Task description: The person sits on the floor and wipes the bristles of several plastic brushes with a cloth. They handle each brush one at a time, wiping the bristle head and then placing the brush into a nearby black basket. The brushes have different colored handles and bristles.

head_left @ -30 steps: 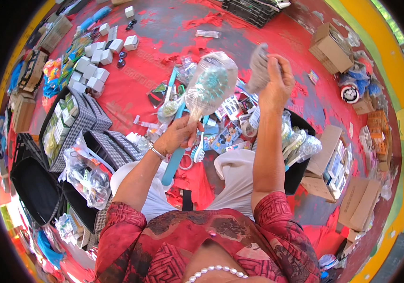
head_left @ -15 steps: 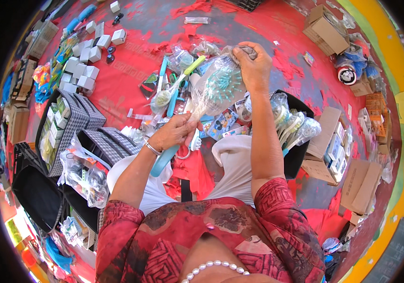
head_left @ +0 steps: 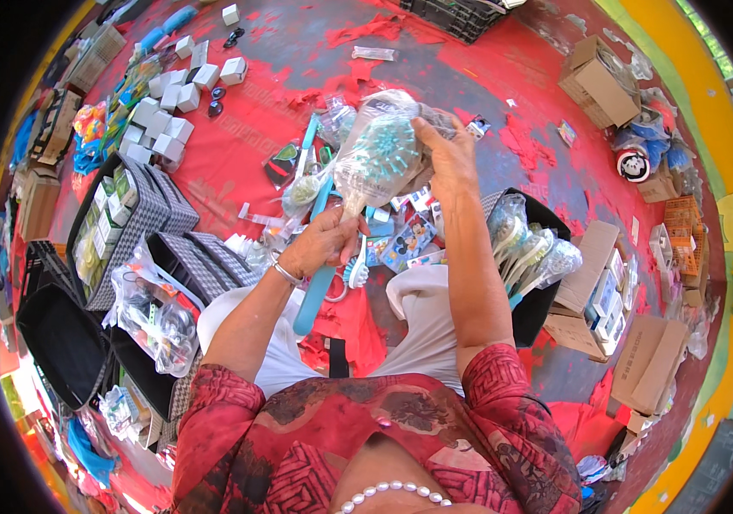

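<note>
Left hand (head_left: 330, 242) wrapped firmly round teal brush (head_left: 381, 154), gripping between head and handle end. Brush up in front of body, over colourful packets (head_left: 409, 240), bristles facing up under clear plastic. Right hand (head_left: 452, 158) at head's right edge, fingers bent, part-closed on bunched grey cloth (head_left: 440, 122). Rightward, bagged brushes (head_left: 538, 244) lean in black bin (head_left: 540, 313); white boxes (head_left: 161, 124) clustered far left.

Bright daylight, lower-left glare, fisheye-bent edges, black corners
</note>
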Tool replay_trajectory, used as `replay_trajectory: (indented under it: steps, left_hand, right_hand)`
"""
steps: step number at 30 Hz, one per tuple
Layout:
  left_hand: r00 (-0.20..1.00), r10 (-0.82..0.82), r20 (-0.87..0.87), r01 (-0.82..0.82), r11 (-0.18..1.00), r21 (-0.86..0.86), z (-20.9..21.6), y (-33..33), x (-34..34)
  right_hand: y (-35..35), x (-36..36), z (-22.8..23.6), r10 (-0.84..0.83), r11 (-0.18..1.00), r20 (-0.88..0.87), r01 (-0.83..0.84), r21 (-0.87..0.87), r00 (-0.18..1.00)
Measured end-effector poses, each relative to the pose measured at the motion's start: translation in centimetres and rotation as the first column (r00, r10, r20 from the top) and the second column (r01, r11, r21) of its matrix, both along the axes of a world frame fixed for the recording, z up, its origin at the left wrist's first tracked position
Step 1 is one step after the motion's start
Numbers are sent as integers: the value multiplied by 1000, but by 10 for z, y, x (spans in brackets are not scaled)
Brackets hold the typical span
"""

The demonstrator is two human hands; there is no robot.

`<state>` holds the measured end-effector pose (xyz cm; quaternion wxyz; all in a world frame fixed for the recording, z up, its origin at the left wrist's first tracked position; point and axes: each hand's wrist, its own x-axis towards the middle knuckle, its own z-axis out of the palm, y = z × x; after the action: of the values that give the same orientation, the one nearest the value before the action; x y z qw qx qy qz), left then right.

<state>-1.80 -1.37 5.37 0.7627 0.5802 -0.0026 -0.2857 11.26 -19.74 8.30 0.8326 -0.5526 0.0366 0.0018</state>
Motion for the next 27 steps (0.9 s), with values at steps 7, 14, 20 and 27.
replay_trajectory:
  steps: [7,14,20,27]
  left_hand:
    - [1000,-8,-1,7,983,-183,8,-1,-2]
    - [988,-127,-93,93,947,-307,4,4,-6]
    - [999,15,-33,-14,1000,6,-5,2,-2]
    - [988,129,-82,-105,963,249,3,11,3]
  right_hand:
    - [-20,14,-11,-143,975,-55,150,164,988]
    - [-24,18,-2,-286,958,141,282,46,948]
    - [-25,8,18,-61,548,711,619,-562,700]
    - [66,-66,-7,708,279,354,219,-935,611]
